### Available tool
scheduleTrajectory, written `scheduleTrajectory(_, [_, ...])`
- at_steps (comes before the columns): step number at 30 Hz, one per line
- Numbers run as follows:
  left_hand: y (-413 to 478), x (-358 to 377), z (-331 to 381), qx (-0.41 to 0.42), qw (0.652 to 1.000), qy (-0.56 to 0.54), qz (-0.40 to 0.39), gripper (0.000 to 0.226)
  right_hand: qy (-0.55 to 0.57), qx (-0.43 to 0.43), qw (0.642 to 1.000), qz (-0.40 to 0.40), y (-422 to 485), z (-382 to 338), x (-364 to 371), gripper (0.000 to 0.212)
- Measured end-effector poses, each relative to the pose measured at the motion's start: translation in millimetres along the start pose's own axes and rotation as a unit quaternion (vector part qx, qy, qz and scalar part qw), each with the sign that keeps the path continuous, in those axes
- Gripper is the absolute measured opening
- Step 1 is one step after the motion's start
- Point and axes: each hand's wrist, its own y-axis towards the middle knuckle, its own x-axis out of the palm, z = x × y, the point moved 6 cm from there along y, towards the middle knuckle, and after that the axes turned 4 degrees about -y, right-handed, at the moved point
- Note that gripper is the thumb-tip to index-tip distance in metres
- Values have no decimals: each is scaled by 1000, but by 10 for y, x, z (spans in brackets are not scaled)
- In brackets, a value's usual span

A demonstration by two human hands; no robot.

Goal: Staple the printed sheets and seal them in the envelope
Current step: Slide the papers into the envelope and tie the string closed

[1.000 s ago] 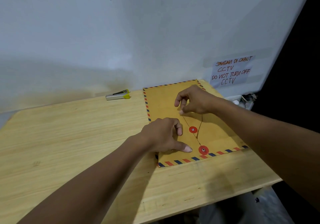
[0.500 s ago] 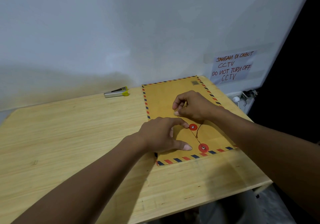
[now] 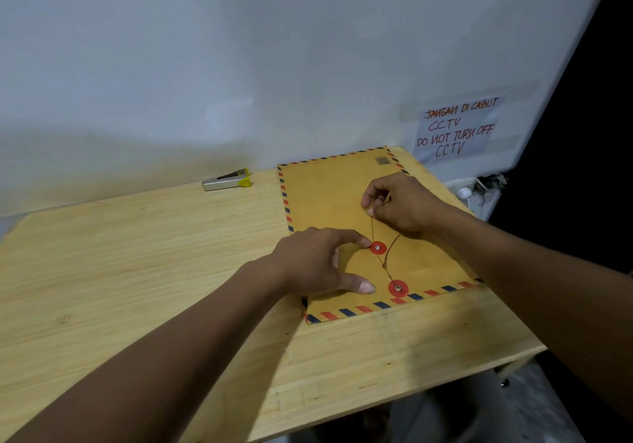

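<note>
A brown envelope (image 3: 329,199) with a red-and-blue striped border lies flat on the right part of the wooden table (image 3: 137,271), flap side up. Two red closure discs sit on it, the upper disc (image 3: 377,247) and the lower disc (image 3: 398,287). A thin dark string (image 3: 372,228) runs between them and up to my right hand (image 3: 402,204), which pinches its end above the upper disc. My left hand (image 3: 320,262) presses on the envelope, index fingertip at the upper disc and thumb beside the lower one. No printed sheets show.
A silver stapler (image 3: 226,181) with a yellow tip lies by the wall, left of the envelope. A handwritten paper notice (image 3: 455,127) is taped to the wall at the right. A white plug and wires (image 3: 479,187) sit beyond the table's right edge.
My right hand has moved the string end from the left of the upper disc up to above it. My left index finger has stretched out to the upper disc.
</note>
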Motion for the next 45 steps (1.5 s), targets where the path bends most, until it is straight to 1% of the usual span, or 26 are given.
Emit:
scheduleTrajectory(5, [24, 8, -11, -3, 1000, 8, -7, 76, -26, 11, 999, 19, -131, 144, -118, 13])
scheduleTrajectory(8, [21, 8, -21, -8, 1000, 5, -8, 74, -47, 32, 998, 30, -281, 253, -246, 8])
scheduleTrajectory(11, [3, 4, -33, -17, 1000, -9, -9, 73, -71, 47, 996, 16, -491, 310, -392, 6])
scheduleTrajectory(14, [-34, 5, -2, -26, 999, -21, -12, 72, -71, 49, 996, -5, -753, 277, -485, 11])
scheduleTrajectory(16, [-68, 22, 33, -31, 999, -23, -10, 71, -71, 39, 997, -14, -929, 214, -480, 13])
scheduleTrajectory(21, [-158, 106, 71, -36, 999, 2, 13, 65, -132, -3, 991, -26, -1316, 38, -317, 9])
scheduleTrajectory(24, [-190, 147, 70, -35, 999, 21, 30, 61, -207, -31, 977, -24, -1506, -73, -178, 14])
scheduleTrajectory(27, [-235, 176, 79, -32, 998, 28, 51, 59, -272, -63, 960, -2, -1611, -184, -75, 16])
scheduleTrajectory(29, [-268, 185, 97, -31, 997, 30, 61, 58, -282, -70, 957, -1, -1636, -237, -21, 15])
scheduleTrajectory(32, [-290, 183, 117, -37, 996, 31, 71, 59, -277, -65, 958, -19, -1639, -326, 49, 12])
scheduleTrajectory(39, [-295, 174, 98, -44, 995, -5, 88, 59, -237, -47, 968, -60, -1569, -427, 124, 19])
scheduleTrajectory(42, [-324, 126, 86, -48, 994, -52, 82, 57, -240, -52, 966, -81, -1469, -473, 169, 15])
scheduleTrajectory(45, [-360, 85, 46, -45, 990, -111, 69, 49, -272, -73, 954, -100, -1305, -574, 176, 15])
